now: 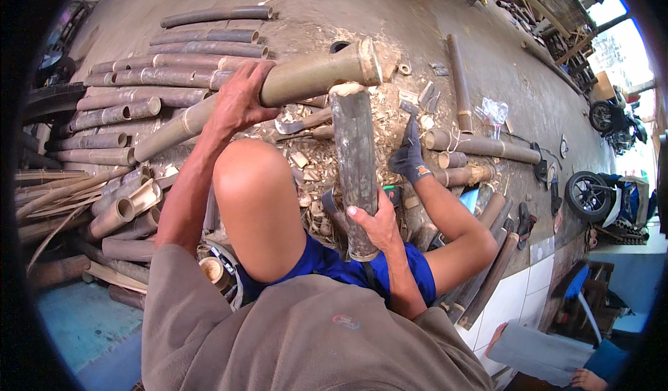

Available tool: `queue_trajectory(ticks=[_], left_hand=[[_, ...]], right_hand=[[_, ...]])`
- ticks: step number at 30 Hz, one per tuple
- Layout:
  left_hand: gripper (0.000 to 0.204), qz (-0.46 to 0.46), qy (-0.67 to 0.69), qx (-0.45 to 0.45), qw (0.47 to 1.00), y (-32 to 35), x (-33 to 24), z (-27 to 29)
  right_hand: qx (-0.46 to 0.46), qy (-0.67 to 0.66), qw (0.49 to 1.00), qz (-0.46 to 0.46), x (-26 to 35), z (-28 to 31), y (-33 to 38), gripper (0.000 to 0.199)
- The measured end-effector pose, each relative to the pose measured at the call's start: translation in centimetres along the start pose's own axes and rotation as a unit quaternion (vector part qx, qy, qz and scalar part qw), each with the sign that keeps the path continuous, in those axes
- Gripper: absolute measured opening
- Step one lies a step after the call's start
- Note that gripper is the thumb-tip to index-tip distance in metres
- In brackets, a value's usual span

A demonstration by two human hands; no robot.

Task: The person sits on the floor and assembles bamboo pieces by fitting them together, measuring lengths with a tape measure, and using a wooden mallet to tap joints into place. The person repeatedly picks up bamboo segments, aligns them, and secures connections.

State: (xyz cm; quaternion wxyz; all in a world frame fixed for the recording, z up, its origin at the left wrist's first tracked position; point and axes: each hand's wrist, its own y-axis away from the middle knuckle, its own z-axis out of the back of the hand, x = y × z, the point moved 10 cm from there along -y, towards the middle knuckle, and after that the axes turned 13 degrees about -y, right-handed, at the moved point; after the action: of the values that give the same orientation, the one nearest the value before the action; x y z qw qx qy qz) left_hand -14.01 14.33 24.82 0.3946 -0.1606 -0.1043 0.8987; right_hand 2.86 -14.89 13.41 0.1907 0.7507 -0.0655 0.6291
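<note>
My left hand (pixel 245 97) is wrapped over a long, thick bamboo pole (pixel 309 76) that slants up to the right across my raised knee's far side. A paler ring edges the pole's far end. My right hand (pixel 378 218) grips a shorter, dark bamboo length (pixel 353 140) low on its right side. This dark piece stands nearly upright in the view, its lower end by my blue shorts. Its pale upper end touches or overlaps the long pole just below the ring; which of the two, I cannot tell. Below the pole lies a hooked blade with a wooden handle (pixel 306 121).
Rows of bamboo lengths (pixel 160 78) lie at the left, with split pieces (pixel 142 193) nearer. Wood chips (pixel 306 165) cover the floor between my legs. More bamboo (pixel 487 146) lies beyond my right foot. Motorcycles (pixel 591 196) stand far right; a person's hand (pixel 588 379) shows lower right.
</note>
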Motion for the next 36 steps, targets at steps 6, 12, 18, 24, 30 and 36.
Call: queue_trajectory(ticks=[6,12,18,24,30,36], left_hand=[[0.085,-0.005,-0.013,-0.048,0.999,1.1,-0.7,1.0],[0.087,0.000,-0.036,-0.122,0.992,2.0,0.0,3.1],[0.089,-0.005,-0.045,-0.158,0.986,1.8,0.6,4.1],[0.094,0.012,-0.081,-0.208,0.975,2.2,-0.1,4.4],[0.098,0.036,-0.103,-0.257,0.960,1.8,-1.1,4.7],[0.094,0.030,-0.022,-0.195,0.980,-0.2,-2.9,4.0]], right_hand=[[-0.027,0.057,0.997,0.043,1.9,-0.2,-1.3,0.071],[-0.049,0.159,0.982,0.086,4.5,-0.3,-2.9,0.062],[-0.054,0.185,0.972,0.134,6.1,-0.2,-4.1,0.058],[-0.106,0.279,0.937,0.181,6.4,1.2,-4.7,0.060],[-0.084,0.288,0.927,0.224,6.6,4.1,-9.7,0.082],[-0.063,0.303,0.932,0.190,6.0,7.7,-15.0,0.084]])
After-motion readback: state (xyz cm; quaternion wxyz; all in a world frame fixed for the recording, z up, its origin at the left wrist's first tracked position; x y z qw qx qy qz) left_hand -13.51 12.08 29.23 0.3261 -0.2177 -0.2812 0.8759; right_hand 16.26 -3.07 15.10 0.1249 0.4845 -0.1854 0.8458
